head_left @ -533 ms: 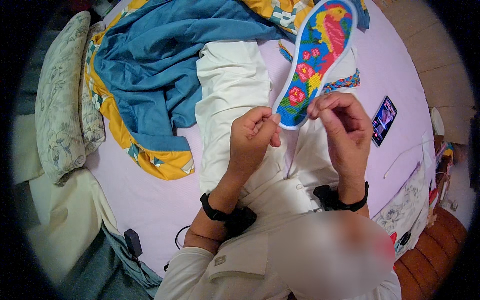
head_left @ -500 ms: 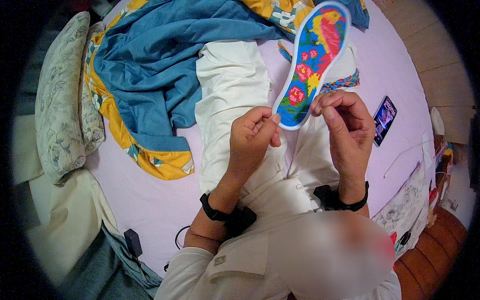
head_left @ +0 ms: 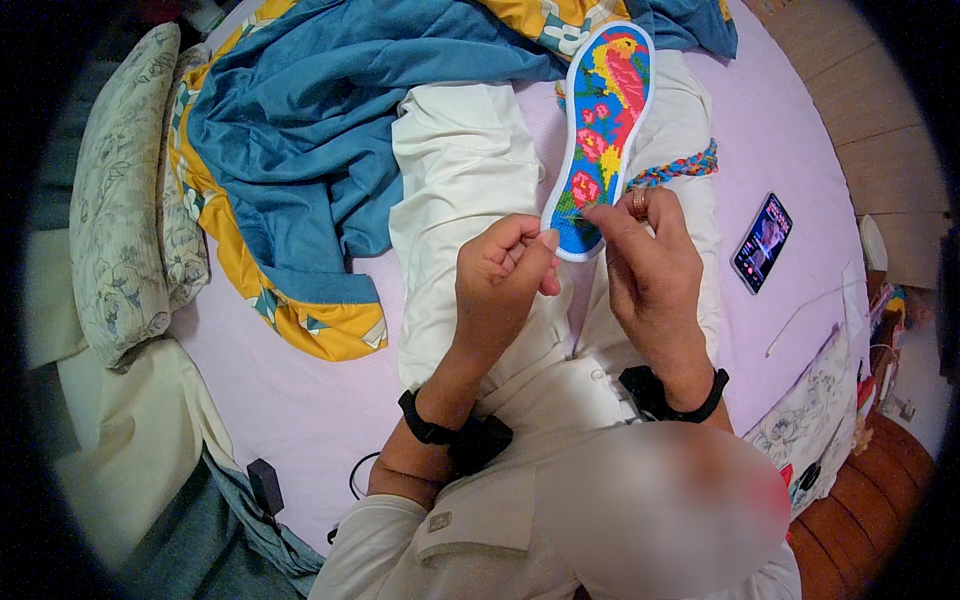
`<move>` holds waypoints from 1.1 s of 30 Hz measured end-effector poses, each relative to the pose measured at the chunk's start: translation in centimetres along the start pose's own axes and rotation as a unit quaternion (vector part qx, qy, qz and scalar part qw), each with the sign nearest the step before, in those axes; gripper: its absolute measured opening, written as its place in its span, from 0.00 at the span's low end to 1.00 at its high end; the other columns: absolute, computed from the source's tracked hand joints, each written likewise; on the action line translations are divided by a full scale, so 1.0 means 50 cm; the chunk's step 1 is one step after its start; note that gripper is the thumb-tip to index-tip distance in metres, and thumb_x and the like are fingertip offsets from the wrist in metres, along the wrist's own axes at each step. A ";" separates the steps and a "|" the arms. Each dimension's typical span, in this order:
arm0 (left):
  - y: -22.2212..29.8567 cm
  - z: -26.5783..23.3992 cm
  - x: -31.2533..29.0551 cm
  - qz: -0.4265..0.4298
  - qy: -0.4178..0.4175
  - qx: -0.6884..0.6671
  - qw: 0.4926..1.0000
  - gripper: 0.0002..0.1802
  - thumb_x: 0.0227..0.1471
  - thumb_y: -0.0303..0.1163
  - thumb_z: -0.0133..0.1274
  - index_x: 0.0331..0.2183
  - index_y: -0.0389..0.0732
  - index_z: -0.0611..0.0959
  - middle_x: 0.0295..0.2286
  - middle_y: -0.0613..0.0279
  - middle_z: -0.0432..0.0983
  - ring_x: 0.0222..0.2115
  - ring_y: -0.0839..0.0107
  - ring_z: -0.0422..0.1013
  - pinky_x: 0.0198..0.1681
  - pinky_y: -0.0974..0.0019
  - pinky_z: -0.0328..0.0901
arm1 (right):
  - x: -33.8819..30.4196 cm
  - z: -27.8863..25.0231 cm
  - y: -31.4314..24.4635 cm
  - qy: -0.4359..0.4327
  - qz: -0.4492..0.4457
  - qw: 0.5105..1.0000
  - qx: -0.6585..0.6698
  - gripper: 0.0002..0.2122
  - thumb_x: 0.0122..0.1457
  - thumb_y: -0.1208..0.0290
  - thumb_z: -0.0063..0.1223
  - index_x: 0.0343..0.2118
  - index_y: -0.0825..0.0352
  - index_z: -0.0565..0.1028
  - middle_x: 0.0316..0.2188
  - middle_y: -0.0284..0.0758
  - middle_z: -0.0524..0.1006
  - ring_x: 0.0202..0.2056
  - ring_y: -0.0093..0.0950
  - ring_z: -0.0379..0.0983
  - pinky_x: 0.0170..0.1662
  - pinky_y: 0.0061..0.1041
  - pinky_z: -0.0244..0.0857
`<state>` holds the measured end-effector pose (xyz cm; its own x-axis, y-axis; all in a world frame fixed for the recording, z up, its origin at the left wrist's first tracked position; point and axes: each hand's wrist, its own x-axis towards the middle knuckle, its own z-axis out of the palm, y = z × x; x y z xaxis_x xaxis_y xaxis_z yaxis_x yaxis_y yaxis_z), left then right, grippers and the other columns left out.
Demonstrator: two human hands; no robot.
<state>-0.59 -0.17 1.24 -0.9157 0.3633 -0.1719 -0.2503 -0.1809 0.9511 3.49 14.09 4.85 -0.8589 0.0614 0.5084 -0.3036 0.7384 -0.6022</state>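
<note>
Directly ahead of left grip (head_left: 505, 268) and right grip (head_left: 652, 258), insole (head_left: 608, 130), edges free beyond both; lilac sheet (head_left: 780, 130) stretching rightward, phone (head_left: 763, 243) on it. Insole slim, round-ended, stitch-textured, white-rimmed; white trousers (head_left: 470, 180) creased beneath grips; braided cord (head_left: 680, 168) past right grip; rumpled blue cloth (head_left: 290, 140) farther left. Left grip closed, pinching insole's near end. Right grip pinched together against insole face; anything between too small to tell.

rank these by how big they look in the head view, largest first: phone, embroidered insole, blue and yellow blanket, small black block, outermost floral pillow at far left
1. Blue and yellow blanket
2. Floral pillow
3. Embroidered insole
4. Phone
5. Small black block

Apparent size only; distances from the camera differ.
</note>
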 end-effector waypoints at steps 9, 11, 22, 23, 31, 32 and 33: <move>0.001 -0.003 -0.002 0.012 -0.008 -0.007 1.000 0.05 0.50 0.24 0.49 0.28 0.32 0.75 0.17 0.66 0.70 0.14 0.84 0.65 0.17 0.81 0.59 | 0.000 0.002 -0.005 -0.009 -0.005 1.000 0.002 0.16 0.37 0.88 0.50 0.34 0.70 0.72 0.26 0.42 0.65 0.30 0.38 0.64 0.32 0.31 0.60; 0.000 -0.005 -0.002 0.012 -0.008 -0.009 1.000 0.05 0.50 0.24 0.49 0.28 0.32 0.75 0.17 0.66 0.70 0.14 0.84 0.65 0.17 0.81 0.59 | 0.000 0.003 -0.007 -0.012 -0.001 1.000 -0.008 0.16 0.38 0.89 0.49 0.34 0.69 0.73 0.27 0.41 0.65 0.30 0.36 0.65 0.32 0.28 0.61; -0.004 -0.007 -0.002 0.008 -0.010 -0.017 1.000 0.06 0.50 0.25 0.50 0.29 0.31 0.76 0.17 0.66 0.71 0.14 0.85 0.65 0.17 0.82 0.59 | 0.004 -0.002 -0.017 -0.019 0.010 0.999 -0.035 0.16 0.40 0.90 0.49 0.34 0.69 0.74 0.26 0.40 0.65 0.29 0.33 0.67 0.32 0.24 0.63; -0.004 -0.007 -0.003 0.008 -0.010 -0.018 1.000 0.06 0.50 0.25 0.50 0.29 0.31 0.76 0.17 0.66 0.71 0.14 0.85 0.65 0.17 0.82 0.59 | 0.004 -0.002 -0.016 -0.021 0.008 0.999 -0.040 0.16 0.40 0.90 0.49 0.34 0.69 0.74 0.26 0.40 0.65 0.29 0.34 0.67 0.32 0.24 0.63; -0.010 -0.008 -0.003 -0.002 -0.018 -0.017 1.000 0.05 0.50 0.24 0.49 0.29 0.31 0.76 0.18 0.67 0.71 0.15 0.85 0.65 0.17 0.82 0.59 | 0.010 -0.002 -0.029 -0.008 -0.024 0.999 -0.032 0.16 0.38 0.90 0.49 0.33 0.69 0.74 0.26 0.40 0.66 0.30 0.35 0.67 0.33 0.26 0.63; -0.009 -0.007 -0.003 0.000 -0.020 -0.015 1.000 0.05 0.50 0.24 0.49 0.29 0.32 0.76 0.18 0.67 0.71 0.15 0.85 0.65 0.17 0.82 0.59 | 0.009 0.001 -0.026 -0.003 -0.044 0.999 -0.031 0.16 0.36 0.88 0.50 0.33 0.69 0.73 0.26 0.39 0.66 0.30 0.36 0.66 0.33 0.28 0.61; -0.009 -0.006 -0.002 0.003 -0.022 -0.014 1.000 0.05 0.50 0.24 0.49 0.29 0.32 0.76 0.18 0.67 0.71 0.15 0.85 0.65 0.17 0.82 0.59 | 0.006 0.006 -0.019 0.003 -0.065 0.997 -0.030 0.16 0.35 0.86 0.51 0.33 0.69 0.72 0.26 0.39 0.66 0.30 0.36 0.65 0.33 0.30 0.59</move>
<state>-0.46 -0.39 0.76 -0.9026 0.4017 -0.1548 -0.2548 -0.2089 0.9442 3.40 13.21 5.36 -0.8114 -0.0335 0.5836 -0.3867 0.7795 -0.4928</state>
